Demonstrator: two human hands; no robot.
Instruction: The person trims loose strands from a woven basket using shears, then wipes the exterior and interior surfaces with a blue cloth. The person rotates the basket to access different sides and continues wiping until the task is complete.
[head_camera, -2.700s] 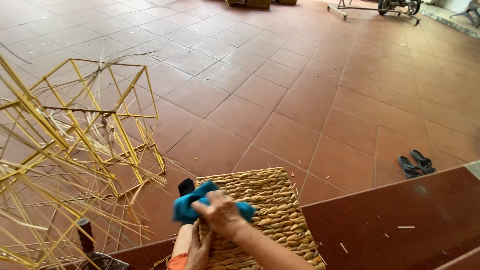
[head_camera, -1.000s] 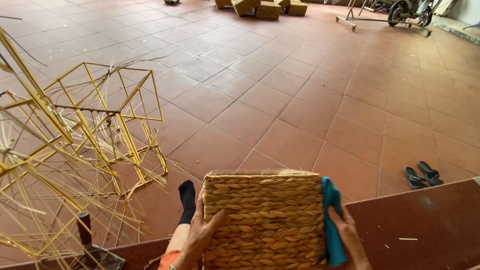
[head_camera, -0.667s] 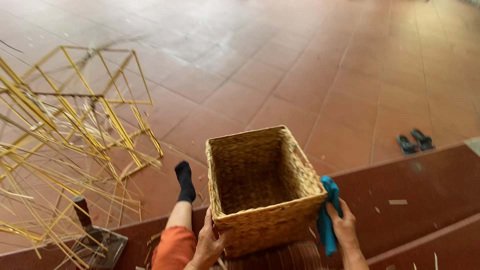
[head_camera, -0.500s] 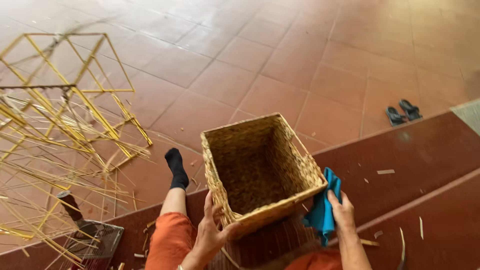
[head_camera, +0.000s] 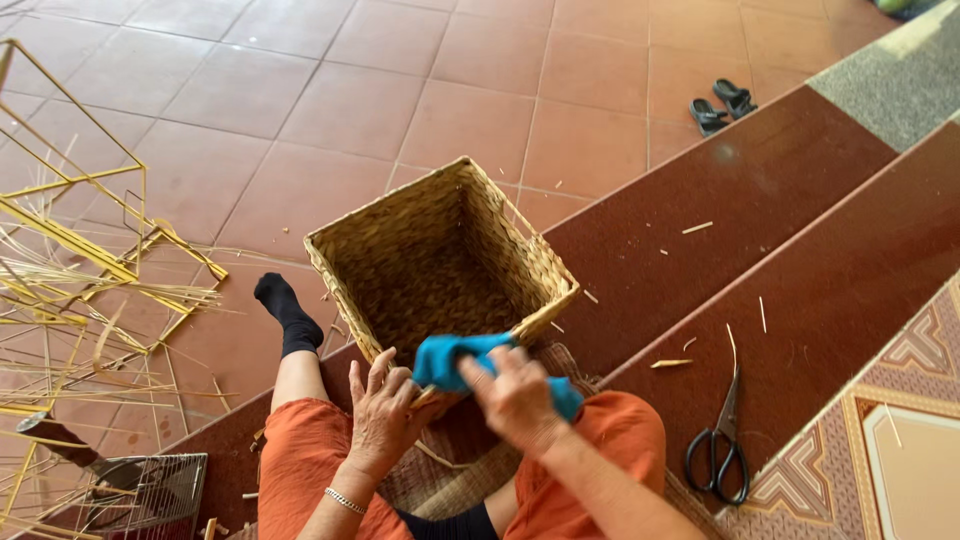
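Head view: nearest, the person's knees in orange trousers (head_camera: 610, 440) frame both hands. The right hand (head_camera: 515, 395) is clenched around a blue cloth (head_camera: 450, 358), pressing it on the near rim of a square woven basket (head_camera: 440, 260). The left hand (head_camera: 385, 412), a thin bracelet (head_camera: 345, 500) at its wrist, rests just left of the cloth with fingers spread against the basket's near wall, grasping nothing that shows. The cloth lies between the two hands, touching the rim. The basket stands open side up, tilted, on the dark red step (head_camera: 760, 200) just beyond the knees. To the right on a nearer step lie black-handled scissors (head_camera: 722, 445). To the left, a foot in a black sock (head_camera: 285, 310) rests on the tiled floor (head_camera: 480, 80), with yellow wire frames (head_camera: 80, 220) and loose straw strips further left. Far right, a pair of dark sandals (head_camera: 722, 102) sits on the tiles.
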